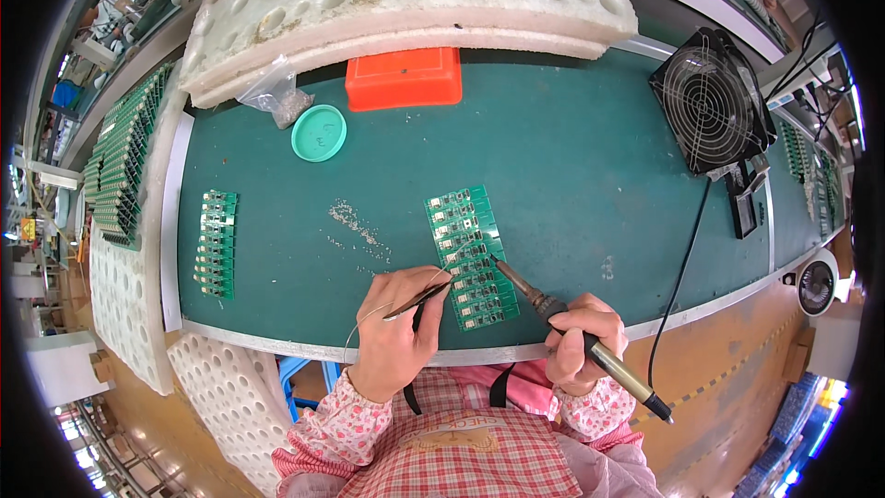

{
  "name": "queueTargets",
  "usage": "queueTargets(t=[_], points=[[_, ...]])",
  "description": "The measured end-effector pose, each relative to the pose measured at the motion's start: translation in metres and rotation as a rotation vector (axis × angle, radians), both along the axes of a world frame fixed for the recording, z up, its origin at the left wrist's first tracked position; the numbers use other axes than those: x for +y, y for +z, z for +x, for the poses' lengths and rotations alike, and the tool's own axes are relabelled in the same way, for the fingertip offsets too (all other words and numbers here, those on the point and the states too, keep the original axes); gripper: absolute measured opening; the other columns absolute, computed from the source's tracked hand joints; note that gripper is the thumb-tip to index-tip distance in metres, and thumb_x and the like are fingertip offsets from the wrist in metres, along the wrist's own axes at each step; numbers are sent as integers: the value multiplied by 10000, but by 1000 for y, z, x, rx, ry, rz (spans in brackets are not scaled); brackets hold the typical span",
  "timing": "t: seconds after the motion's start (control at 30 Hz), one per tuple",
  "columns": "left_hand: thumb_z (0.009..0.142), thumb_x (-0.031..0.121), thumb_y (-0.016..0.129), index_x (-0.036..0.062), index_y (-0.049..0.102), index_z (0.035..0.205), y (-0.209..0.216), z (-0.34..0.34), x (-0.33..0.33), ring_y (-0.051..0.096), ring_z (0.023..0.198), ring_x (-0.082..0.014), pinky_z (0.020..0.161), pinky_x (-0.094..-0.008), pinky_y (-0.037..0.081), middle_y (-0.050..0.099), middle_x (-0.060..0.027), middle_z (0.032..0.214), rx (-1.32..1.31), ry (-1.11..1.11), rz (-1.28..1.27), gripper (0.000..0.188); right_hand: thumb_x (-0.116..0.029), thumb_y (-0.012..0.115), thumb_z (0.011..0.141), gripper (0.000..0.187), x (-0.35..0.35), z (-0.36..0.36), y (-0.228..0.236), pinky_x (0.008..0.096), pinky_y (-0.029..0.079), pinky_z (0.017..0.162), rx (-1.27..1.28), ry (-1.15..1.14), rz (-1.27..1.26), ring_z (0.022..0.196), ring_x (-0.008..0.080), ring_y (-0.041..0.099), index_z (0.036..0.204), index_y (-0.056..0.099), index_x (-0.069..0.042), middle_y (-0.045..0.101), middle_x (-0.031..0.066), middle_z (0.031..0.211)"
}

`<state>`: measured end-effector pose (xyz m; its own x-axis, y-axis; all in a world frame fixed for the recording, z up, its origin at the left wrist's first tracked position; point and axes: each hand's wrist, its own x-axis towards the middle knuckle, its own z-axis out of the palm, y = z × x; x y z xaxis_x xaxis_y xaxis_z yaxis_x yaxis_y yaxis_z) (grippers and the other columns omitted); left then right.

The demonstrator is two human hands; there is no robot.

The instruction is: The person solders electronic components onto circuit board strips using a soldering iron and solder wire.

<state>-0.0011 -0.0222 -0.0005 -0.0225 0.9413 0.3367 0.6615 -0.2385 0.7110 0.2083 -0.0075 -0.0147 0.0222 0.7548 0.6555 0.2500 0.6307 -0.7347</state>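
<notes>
A panel of small green circuit boards (473, 263) lies on the green mat between my hands. At its left edge my left hand (392, 327) is closed on dark tweezers (419, 300), and a thin solder wire (358, 325) also runs through its fingers toward the boards. On the other side my right hand (587, 343) grips a soldering iron (544, 302) by its handle. The iron's tip points at the panel's right edge, near its middle; whether it touches cannot be told. Small pale parts (355, 223) are scattered on the mat left of the panel.
Another circuit board panel (216, 244) lies at the left. Farther back are a green round lid (319, 134), a clear bag (281, 100), a red-orange box (404, 79) and a white foam block (406, 0). A black fan (708, 103) stands back right, its cord (684, 277) hanging over the front edge.
</notes>
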Motion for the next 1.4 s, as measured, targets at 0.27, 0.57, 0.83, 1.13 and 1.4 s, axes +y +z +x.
queueTargets(t=[0.27,0.57,0.83,1.13,1.4], points=[[829,-60,694,12,701,990,1,0,0,663,866,-284,767,-360,519,712,-100,992,13,-1,-4,176,-101,650,865,105,0,0,1,316,466,446,8,-3,3,440,194,555,876,633,2,612,55,590],[834,-46,695,21,703,995,1,0,0,663,871,-290,770,-361,519,712,-102,993,4,-1,-12,174,-104,649,870,114,0,-1,2,316,466,450,2,-1,-1,442,191,555,887,628,7,618,60,596],[840,-39,697,24,704,1001,0,0,0,667,882,-291,776,-362,522,716,-104,998,-6,2,-8,173,-99,651,873,113,-1,-1,0,312,464,448,22,6,-2,438,191,552,887,627,10,620,63,595],[837,-42,700,28,706,997,1,0,1,667,872,-290,772,-362,522,717,-101,993,2,-3,-4,175,-165,513,971,207,5,-7,6,267,385,434,-22,-28,45,392,83,452,883,577,11,499,-16,480],[825,-49,707,25,704,975,2,1,1,666,859,-290,760,-363,520,716,-97,981,2,7,-3,167,-214,615,959,224,2,-6,-2,329,486,487,185,11,25,493,176,572,916,625,5,613,36,580]])
